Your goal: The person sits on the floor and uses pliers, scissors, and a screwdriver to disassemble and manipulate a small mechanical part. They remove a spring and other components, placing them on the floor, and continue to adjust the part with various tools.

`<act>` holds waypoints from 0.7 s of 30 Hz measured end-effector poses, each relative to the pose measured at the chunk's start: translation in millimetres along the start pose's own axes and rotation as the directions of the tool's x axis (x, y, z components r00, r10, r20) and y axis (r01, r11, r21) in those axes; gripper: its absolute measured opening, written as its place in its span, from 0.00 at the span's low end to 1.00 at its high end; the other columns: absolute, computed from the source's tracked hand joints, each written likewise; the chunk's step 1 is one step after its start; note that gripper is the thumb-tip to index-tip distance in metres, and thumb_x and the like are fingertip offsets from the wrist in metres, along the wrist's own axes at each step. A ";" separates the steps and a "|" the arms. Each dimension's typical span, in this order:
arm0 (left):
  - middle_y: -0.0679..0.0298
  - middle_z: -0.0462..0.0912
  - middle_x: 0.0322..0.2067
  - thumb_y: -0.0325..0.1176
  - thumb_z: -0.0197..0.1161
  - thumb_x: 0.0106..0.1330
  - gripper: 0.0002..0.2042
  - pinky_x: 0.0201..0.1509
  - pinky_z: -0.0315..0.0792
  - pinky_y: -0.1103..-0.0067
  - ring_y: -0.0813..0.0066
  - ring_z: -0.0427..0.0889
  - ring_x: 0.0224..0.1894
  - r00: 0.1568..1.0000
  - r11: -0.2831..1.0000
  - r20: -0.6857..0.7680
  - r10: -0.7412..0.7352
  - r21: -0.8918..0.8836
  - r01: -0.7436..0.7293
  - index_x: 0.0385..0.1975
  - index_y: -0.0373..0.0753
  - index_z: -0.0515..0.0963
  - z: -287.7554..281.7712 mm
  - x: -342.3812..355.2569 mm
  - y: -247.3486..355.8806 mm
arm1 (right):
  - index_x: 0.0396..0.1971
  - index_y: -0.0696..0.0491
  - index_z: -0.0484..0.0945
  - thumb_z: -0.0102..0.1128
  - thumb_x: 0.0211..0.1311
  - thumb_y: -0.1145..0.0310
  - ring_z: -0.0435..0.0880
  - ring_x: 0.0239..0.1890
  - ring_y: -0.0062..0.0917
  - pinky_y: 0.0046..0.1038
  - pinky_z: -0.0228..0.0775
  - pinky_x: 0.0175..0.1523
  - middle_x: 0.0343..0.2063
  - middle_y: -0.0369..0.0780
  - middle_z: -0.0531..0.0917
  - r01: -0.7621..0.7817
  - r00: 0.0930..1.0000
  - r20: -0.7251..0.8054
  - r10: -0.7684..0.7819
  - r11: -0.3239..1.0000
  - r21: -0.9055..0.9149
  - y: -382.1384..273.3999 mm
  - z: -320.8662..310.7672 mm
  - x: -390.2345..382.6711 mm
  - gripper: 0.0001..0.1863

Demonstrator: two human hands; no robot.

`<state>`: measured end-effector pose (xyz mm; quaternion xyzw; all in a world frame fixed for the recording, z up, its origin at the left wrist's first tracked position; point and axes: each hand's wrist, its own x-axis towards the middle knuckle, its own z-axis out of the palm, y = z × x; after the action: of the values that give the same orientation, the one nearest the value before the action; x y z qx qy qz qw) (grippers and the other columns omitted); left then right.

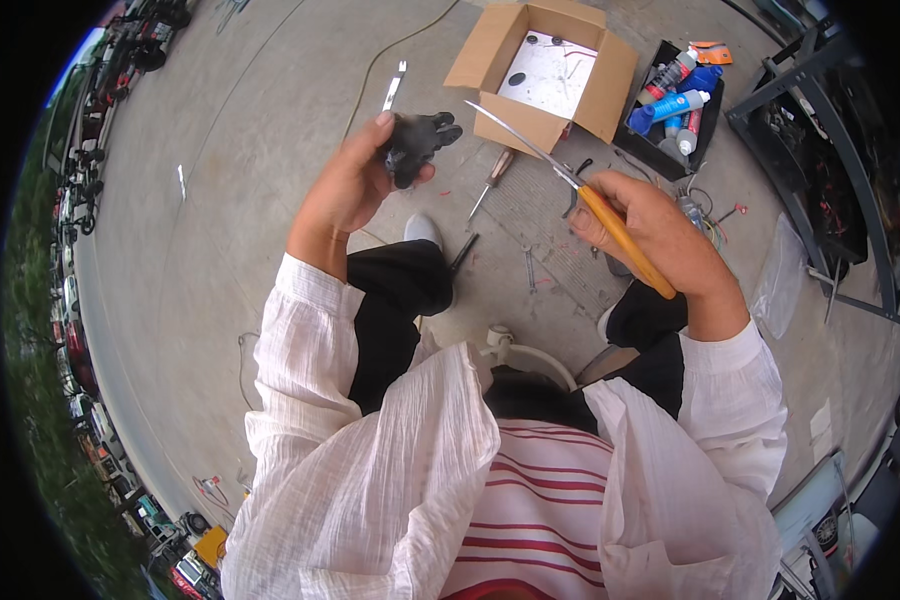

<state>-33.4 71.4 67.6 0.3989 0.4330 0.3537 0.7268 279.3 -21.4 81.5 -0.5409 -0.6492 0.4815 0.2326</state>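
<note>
My left hand (pixel 355 175) is closed round a dark black moulded part (pixel 418 146), thumb on its near side. Just past that thumb shows a silver wrench (pixel 396 85), apparently on the floor. My right hand (pixel 660 225) grips a slim tool (pixel 620 238) by its orange-yellow handle. Its long, thin metal end tapers to a point toward the upper left; its exact kind I cannot make out. The tool and the black part are apart. On the floor between my hands lies a screwdriver (pixel 494 180) with a brownish handle.
Ahead stands an open cardboard box (pixel 530 125). Right of it, a black tray (pixel 642 148) holds several bottles and tubes. A dark metal frame (pixel 770 130) stands at the right. Small wrenches (pixel 530 268) lie between my feet. A hose (pixel 375 62) crosses the concrete floor.
</note>
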 end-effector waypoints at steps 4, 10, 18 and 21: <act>0.51 0.81 0.44 0.51 0.52 0.73 0.24 0.54 0.77 0.66 0.56 0.83 0.47 0.991 0.984 -0.071 0.116 0.145 -0.105 0.48 0.30 0.72 -2.2 10.4 -6.7 | 0.31 0.57 0.74 0.40 0.69 0.34 0.76 0.20 0.20 0.23 0.70 0.25 0.17 0.34 0.70 -0.255 0.941 0.336 0.043 0.741 0.621 5.3 2.9 -4.3 0.36; 0.50 0.81 0.44 0.57 0.52 0.71 0.29 0.52 0.78 0.65 0.55 0.84 0.47 0.982 0.999 -0.186 -0.026 0.033 0.033 0.48 0.29 0.71 14.5 13.3 -10.8 | 0.32 0.57 0.74 0.31 0.69 0.31 0.68 0.16 0.17 0.22 0.70 0.20 0.16 0.32 0.66 -0.330 0.904 0.426 -0.047 0.558 0.762 0.9 25.3 -0.6 0.39; 0.48 0.82 0.41 0.67 0.52 0.65 0.39 0.54 0.77 0.60 0.53 0.85 0.44 0.925 0.941 -0.245 -0.290 -0.250 0.228 0.49 0.26 0.72 18.5 16.6 -12.5 | 0.32 0.57 0.74 0.32 0.68 0.30 0.66 0.15 0.16 0.22 0.68 0.19 0.14 0.31 0.64 -0.334 0.922 0.388 0.001 0.509 0.793 3.9 25.7 3.2 0.40; 0.48 0.82 0.41 0.66 0.51 0.66 0.38 0.53 0.78 0.61 0.54 0.84 0.44 0.931 0.919 -0.203 -0.302 -0.321 0.229 0.49 0.26 0.73 18.4 16.6 -13.7 | 0.31 0.57 0.74 0.32 0.68 0.30 0.67 0.15 0.16 0.22 0.67 0.19 0.14 0.31 0.64 -0.335 0.924 0.382 0.012 0.506 0.795 2.4 25.9 2.6 0.40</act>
<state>-8.2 74.7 55.3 0.1770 0.5139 0.3580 0.7592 258.3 -28.7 67.6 -0.3335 -0.3024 0.8395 0.3043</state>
